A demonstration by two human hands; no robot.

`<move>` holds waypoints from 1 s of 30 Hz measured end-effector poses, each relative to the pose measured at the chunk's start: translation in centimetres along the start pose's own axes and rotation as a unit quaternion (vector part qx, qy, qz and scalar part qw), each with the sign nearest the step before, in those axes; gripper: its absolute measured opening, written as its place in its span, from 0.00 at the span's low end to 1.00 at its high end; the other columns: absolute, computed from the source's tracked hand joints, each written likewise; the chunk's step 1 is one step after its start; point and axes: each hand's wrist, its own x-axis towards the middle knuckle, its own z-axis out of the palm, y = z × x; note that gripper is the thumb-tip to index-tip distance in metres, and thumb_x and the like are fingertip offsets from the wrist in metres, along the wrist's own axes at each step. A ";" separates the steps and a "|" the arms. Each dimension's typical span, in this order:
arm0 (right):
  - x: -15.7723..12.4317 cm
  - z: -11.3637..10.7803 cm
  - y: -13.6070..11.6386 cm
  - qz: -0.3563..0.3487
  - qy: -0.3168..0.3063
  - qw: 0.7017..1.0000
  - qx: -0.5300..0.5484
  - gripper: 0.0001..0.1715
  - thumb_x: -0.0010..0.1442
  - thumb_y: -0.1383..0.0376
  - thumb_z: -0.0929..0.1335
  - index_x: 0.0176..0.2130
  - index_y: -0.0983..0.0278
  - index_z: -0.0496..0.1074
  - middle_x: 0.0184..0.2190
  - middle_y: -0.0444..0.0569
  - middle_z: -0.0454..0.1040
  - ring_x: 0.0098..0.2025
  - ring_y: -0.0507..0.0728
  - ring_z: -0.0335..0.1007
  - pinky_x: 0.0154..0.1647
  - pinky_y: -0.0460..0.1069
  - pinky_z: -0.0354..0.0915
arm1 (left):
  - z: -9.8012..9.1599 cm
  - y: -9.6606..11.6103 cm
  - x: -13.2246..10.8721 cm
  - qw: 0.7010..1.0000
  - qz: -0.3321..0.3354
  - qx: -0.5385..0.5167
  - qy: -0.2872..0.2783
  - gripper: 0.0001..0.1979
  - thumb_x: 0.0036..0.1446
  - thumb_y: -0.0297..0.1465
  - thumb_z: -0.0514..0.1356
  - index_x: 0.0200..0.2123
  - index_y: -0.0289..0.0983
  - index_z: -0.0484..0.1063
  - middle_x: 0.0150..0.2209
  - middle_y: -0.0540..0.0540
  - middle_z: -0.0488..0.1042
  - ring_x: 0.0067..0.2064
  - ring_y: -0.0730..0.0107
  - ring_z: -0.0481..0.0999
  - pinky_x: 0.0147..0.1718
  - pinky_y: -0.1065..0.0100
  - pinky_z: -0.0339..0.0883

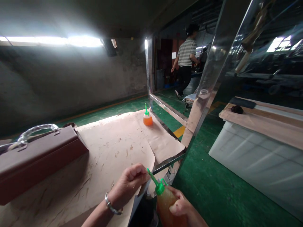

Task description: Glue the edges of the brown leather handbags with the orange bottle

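My right hand [182,206] is wrapped round a squeeze bottle [165,201] of orange liquid with a green nozzle, held at the bottom middle of the view. Its nozzle tip points up and left toward my left hand [130,183]. That hand, with a metal bracelet on the wrist, has its fingers pinched together at the nozzle tip, right by the near edge of the brown paper [113,151] covering the table. A shiny metal frame [169,110] rises from the table's right edge.
A second orange bottle with a green nozzle [147,118] stands at the table's far end. A dark red case with a wrapped handle [35,154] lies at the left. A white box topped with boards [255,151] stands at the right on the green floor. A person in a striped shirt [186,60] walks far off.
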 end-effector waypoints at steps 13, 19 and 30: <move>0.6 2.0 -1.4 -0.061 0.029 0.993 -0.093 0.29 0.33 0.60 0.77 0.38 0.69 0.77 0.24 0.45 0.74 0.23 0.49 0.65 0.26 0.43 0.57 | 0.3 -1.1 0.2 0.995 0.034 0.045 0.081 0.21 0.47 0.45 0.62 0.20 0.37 0.58 0.14 0.57 0.51 0.15 0.81 0.51 0.13 0.77 0.46; 1.5 2.9 -0.9 -0.096 0.068 0.984 -0.131 0.29 0.34 0.61 0.77 0.39 0.67 0.77 0.25 0.45 0.75 0.24 0.51 0.65 0.27 0.44 0.58 | 0.2 -1.7 -0.2 0.986 0.071 0.061 0.136 0.18 0.49 0.41 0.62 0.19 0.36 0.59 0.17 0.55 0.52 0.18 0.80 0.52 0.16 0.77 0.48; 2.4 4.9 -0.6 -0.100 0.074 0.991 -0.042 0.31 0.33 0.60 0.78 0.38 0.71 0.75 0.23 0.47 0.74 0.22 0.51 0.66 0.23 0.43 0.58 | 0.0 -0.7 -1.3 0.934 0.171 0.268 0.161 0.12 0.54 0.30 0.54 0.19 0.35 0.65 0.23 0.48 0.64 0.26 0.73 0.62 0.26 0.75 0.56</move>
